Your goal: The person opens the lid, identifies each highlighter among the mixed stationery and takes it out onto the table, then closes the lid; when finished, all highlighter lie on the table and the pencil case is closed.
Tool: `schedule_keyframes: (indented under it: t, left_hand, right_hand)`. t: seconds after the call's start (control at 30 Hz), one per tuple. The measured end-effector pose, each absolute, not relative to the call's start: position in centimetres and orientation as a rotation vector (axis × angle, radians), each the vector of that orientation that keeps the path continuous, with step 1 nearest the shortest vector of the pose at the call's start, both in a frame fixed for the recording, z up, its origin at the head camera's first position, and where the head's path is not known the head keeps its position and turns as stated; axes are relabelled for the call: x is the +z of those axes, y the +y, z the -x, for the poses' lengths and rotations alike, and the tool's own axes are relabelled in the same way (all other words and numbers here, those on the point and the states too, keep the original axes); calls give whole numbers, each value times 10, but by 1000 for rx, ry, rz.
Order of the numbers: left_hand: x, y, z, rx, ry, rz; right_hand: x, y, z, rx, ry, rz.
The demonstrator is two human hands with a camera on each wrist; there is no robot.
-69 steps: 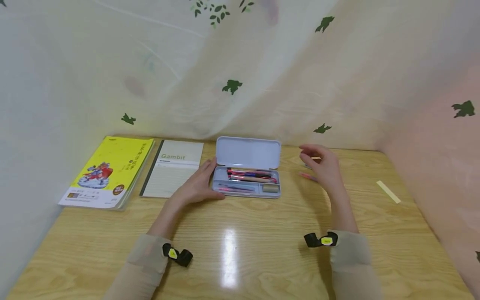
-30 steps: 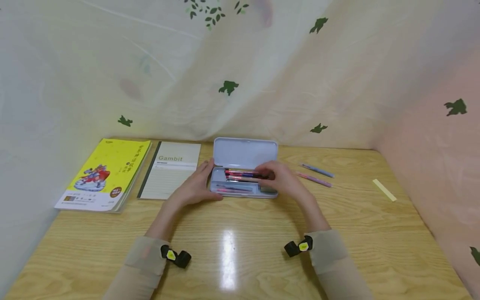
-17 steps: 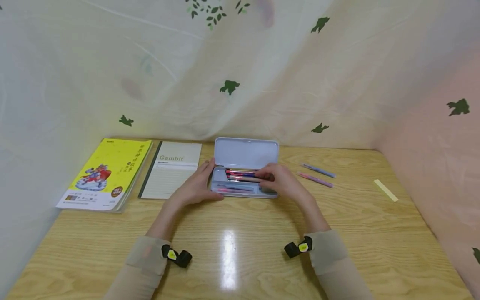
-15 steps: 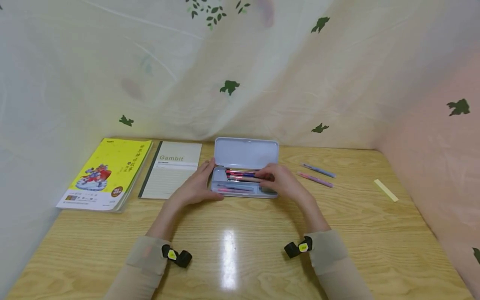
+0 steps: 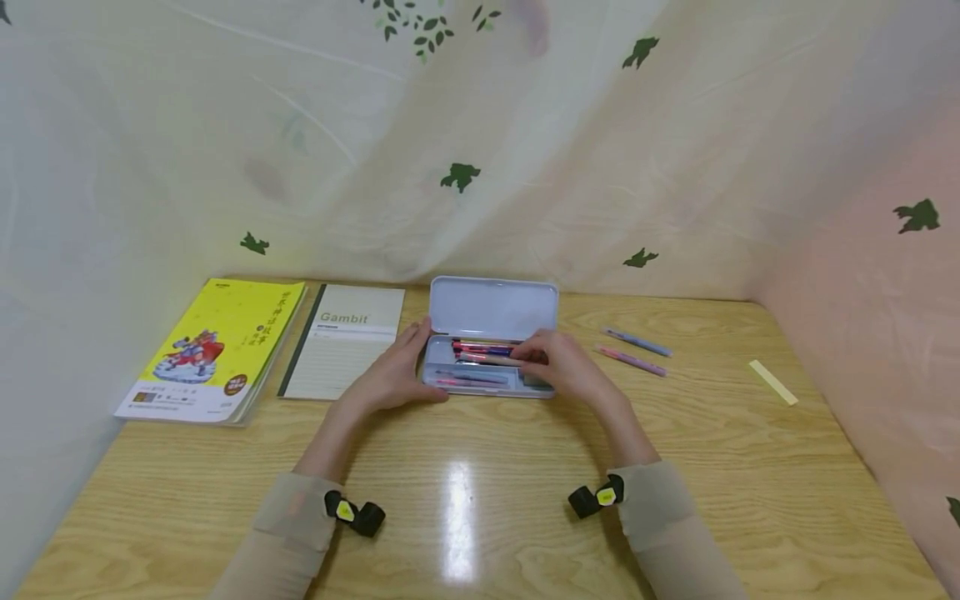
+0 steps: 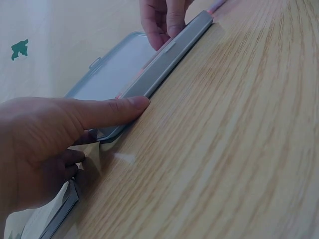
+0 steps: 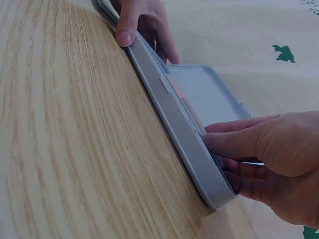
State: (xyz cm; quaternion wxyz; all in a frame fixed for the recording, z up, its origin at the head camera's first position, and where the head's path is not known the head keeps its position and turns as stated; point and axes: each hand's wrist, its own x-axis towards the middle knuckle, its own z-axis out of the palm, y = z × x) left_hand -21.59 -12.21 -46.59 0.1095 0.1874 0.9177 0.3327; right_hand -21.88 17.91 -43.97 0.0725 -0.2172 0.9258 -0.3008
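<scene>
An open pale blue pencil case (image 5: 495,307) stands on the wooden table with its lid raised. My left hand (image 5: 390,371) grips its left end, the thumb (image 6: 132,104) along the front wall. Inside lie several red and dark pens (image 5: 480,347) in the back compartment and slim pink and blue pens (image 5: 472,378) in the front one. My right hand (image 5: 566,367) reaches into the right part of the case. Thumb and forefinger pinch the right end of a tan-barrelled pen (image 5: 486,360). The hand partly covers the small front-right compartment.
A blue pen (image 5: 637,342) and a pink-purple pen (image 5: 632,361) lie right of the case, with a pale yellow strip (image 5: 773,382) farther right. A Gambit notebook (image 5: 341,346) and a yellow book (image 5: 213,350) lie left. A patterned cloth (image 5: 525,208) hangs behind.
My right hand has moved left from beside the two loose pens into the case and taken hold of the tan-barrelled pen. My left hand has stayed at the case's left end.
</scene>
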Motion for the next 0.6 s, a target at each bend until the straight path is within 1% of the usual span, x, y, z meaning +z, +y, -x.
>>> schedule_keyframes:
  t: [0.6]
  left_hand:
    - [-464,-122,215,980,2698,-555]
  right_hand:
    - [-440,178,219,-918,2787,619]
